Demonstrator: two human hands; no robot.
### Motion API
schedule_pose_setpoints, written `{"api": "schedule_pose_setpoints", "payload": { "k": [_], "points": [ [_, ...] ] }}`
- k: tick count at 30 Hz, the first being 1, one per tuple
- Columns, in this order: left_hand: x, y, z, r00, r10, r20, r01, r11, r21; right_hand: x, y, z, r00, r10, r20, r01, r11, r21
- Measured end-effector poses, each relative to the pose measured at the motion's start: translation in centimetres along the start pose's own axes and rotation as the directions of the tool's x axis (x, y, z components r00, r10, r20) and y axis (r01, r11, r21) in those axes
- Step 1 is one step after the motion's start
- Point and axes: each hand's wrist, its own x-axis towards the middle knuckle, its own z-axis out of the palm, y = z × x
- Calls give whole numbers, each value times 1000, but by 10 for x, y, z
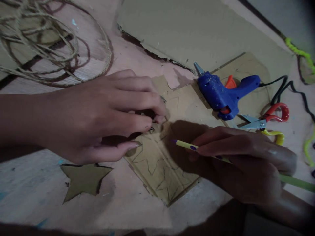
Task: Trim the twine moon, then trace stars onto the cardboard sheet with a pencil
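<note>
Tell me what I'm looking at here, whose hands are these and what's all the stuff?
A person wore a small camera on their head, so the one picture looks down at their own two bare hands, just as they see them. No machine is here.

The left hand presses down on a piece of cardboard that has star shapes drawn on it. The right hand holds a green pencil with purple dots, its tip resting over that cardboard.

On the pinkish table lies a cut-out cardboard star. Behind the hands are a blue glue gun with a black cord, red-handled scissors, a big cardboard sheet, and loops of brown twine at the top left. Fuzzy yellow-green strands sit at the right edge.
</note>
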Motion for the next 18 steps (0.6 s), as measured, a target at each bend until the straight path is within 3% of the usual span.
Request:
{"api": "schedule_pose_setpoints", "payload": {
  "k": [6,11,14,18],
  "points": [
    [-1,1,1,1000,-2,-3,2,1000,-15,13,3,-1,996,73,58,-83,977,196],
    [-5,-1,0,1000,10,-6,-10,1000,-9,7,5,8,985,153,-84,-133,969,206],
    [-4,-2,0,1000,26,-2,-26,1000,-5,4,4,11,977,189,-94,-163,959,234],
    [-1,-2,0,999,39,-1,-39,999,5,9,9,6,998,51,-25,-46,984,174]
  ]
}}
